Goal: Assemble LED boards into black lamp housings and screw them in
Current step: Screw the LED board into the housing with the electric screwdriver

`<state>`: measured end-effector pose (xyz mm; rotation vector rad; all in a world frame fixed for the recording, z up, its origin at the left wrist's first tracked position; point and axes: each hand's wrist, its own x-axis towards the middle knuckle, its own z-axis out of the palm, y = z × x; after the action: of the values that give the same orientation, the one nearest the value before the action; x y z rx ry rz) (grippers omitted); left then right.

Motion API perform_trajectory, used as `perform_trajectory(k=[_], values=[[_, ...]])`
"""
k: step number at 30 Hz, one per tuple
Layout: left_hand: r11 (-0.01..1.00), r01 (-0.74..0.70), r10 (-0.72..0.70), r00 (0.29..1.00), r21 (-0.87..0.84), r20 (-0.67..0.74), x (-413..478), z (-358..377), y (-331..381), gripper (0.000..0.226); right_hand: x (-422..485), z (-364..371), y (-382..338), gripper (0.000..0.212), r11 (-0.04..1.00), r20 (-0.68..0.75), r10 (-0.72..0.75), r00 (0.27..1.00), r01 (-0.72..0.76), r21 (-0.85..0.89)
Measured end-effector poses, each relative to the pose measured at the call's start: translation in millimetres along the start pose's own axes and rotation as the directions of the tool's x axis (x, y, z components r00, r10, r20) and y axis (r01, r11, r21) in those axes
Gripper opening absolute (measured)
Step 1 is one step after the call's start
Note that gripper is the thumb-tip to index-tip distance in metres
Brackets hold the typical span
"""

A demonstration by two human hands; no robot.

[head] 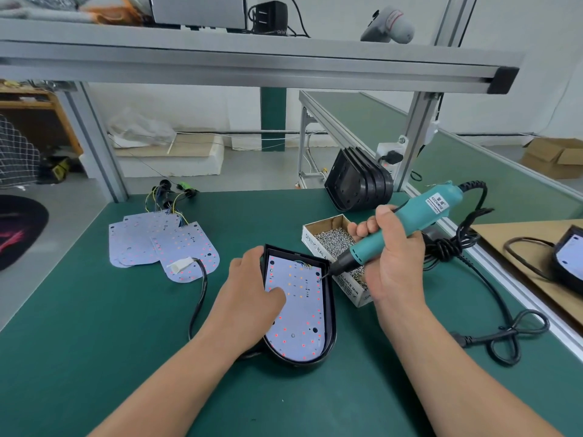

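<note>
While the black lamp housing (332,313) lies flat on the green worktop (94,342), directly in front of the person, one white LED board (299,313) sits inside it with its small red and orange points facing up. The left hand (252,288) holds this housing at its left wall: the fingers are curled over the rim at the far left corner, and the thumb lies on the board. The grip of the right hand (391,247) is closed around a teal electric screwdriver (419,219), which is tilted, and its thin bit touches the board near the right edge, in the far half. Just beside the housing, on its right, stands an open cardboard box (310,236) full of small silver screws (331,236). The black cable (504,313) of the screwdriver runs in loops over the worktop on the right. To the left, well apart from the housing, some more LED boards (164,244) lie overlapping, with coloured wires at their far end and a white connector (180,265) on the nearest one. Behind the box, a stack of empty black housings (359,181) stands tilted near the metal post.
</note>
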<state>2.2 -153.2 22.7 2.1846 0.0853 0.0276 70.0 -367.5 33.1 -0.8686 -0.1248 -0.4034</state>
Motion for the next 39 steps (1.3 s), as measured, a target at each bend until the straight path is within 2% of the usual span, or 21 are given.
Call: perform_trajectory(k=[3, 7, 12, 19, 23, 26, 28, 30, 32, 35, 39], values=[[1.000, 0.003, -0.003, 1.000, 0.008, 0.000, -1.0, -0.5, 0.8, 0.053, -2.8, 3.6, -2.6, 0.012, 0.999, 0.043, -0.002, 0.999, 0.003, -0.032], [0.999, -0.033, 0.033, 0.999, 0.020, 0.002, -1.6, -0.7, 4.2, 0.040, -7.6, 11.4, -7.8, 0.011, 0.992, 0.216, -0.025, 0.976, 0.051, -0.116], [0.999, -0.039, 0.039, 0.999, 0.031, -0.002, -3.1, -1.2, 10.1, 0.043, -12.6, 17.1, -5.6, 0.009, 0.964, 0.337, -0.026, 0.941, 0.113, -0.241], [0.999, -0.035, 0.035, 0.999, 0.023, 0.002, -1.7, 0.1, 8.1, 0.044, -8.9, 24.1, -3.8, 0.017, 0.954, 0.451, 0.044, 0.891, 0.096, -0.283], [0.999, -0.050, 0.050, 0.999, -0.006, 0.016, 0.1, 0.4, 6.7, 0.043, -8.9, 15.2, -8.0, 0.010, 0.970, 0.431, 0.090, 0.898, 0.020, -0.244], [0.999, -0.029, 0.030, 0.999, -0.015, 0.030, 0.4, 0.9, 5.6, 0.044, -11.1, 12.3, -14.8, 0.029, 0.982, 0.384, 0.061, 0.921, 0.014, -0.190], [1.000, -0.011, 0.011, 0.999, -0.022, 0.031, 1.6, 1.5, 3.5, 0.034, -10.3, 12.9, -22.9, 0.028, 0.990, 0.359, 0.007, 0.933, 0.044, -0.134], [0.999, 0.003, -0.002, 0.999, -0.046, 0.037, 2.6, 0.4, 0.8, 0.019, -5.0, 10.6, -35.1, 0.031, 0.991, 0.273, -0.013, 0.962, 0.049, -0.126], [0.995, 0.010, -0.004, 0.999, -0.099, 0.054, 4.1, -1.5, -2.7, 0.017, 4.3, 1.1, -47.8, 0.036, 0.976, 0.150, 0.004, 0.989, 0.029, -0.217], [0.974, 0.035, -0.022, 0.998, -0.224, 0.060, 4.6, -4.6, -3.9, 0.037, 21.5, -23.1, -60.2, 0.027, 0.850, 0.043, 0.078, 0.996, -0.044, -0.524], [0.907, 0.117, -0.120, 0.993, -0.405, 0.019, 8.0, -9.3, -4.7, 0.046, 40.8, -62.7, -71.8, 0.016, 0.540, -0.024, 0.208, 0.978, -0.135, -0.831]])
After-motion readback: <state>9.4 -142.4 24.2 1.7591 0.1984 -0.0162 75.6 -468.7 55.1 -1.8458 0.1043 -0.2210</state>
